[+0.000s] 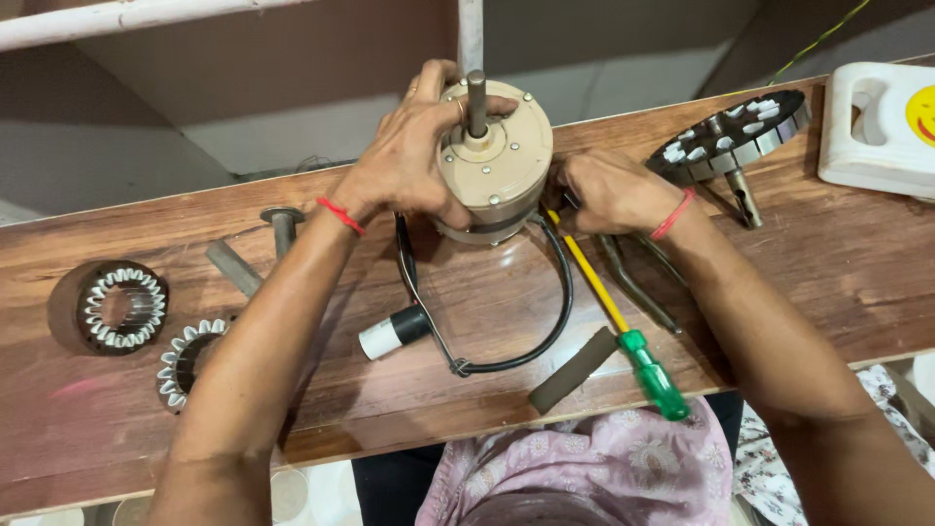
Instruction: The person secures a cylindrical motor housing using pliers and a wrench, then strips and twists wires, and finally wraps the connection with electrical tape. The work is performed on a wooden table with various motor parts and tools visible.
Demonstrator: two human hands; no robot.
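— What is laid out at the left end of the wooden bench [117,429]?

— Two ring-shaped stator cores are seen there, one dark-cased [107,307] and one bare [190,362], both ringed with pale toothed windings. Beside them a short grey steel bar [234,268] and a flanged pin [282,226] are laid flat on the grained, reddish board.

— And the step in hand?

— A round beige motor housing [492,161] is being steadied at the back middle of the bench, its steel shaft [476,102] pointing up. The left hand [409,161] is wrapped over the housing's top and left side, fingers closed firmly on it. It is judged that the casing is being seated or held for work at its seam.

— The right hand?

— The right hand [614,190] is pressed against the housing's right side, fingers curled. Something may be pinched there, but it is hidden by the knuckles, so it cannot be told.

— What is called for next?

— A firm hold on the smooth casing, probably, while the seam is worked. A black cable [545,321] loops from the housing to a white-and-black plug [394,333].

— Further right?

— A yellow-shafted, green-handled screwdriver [623,336], dark pliers [638,282], a slotted metal rotor disc [730,136] and a white plastic container [877,127].
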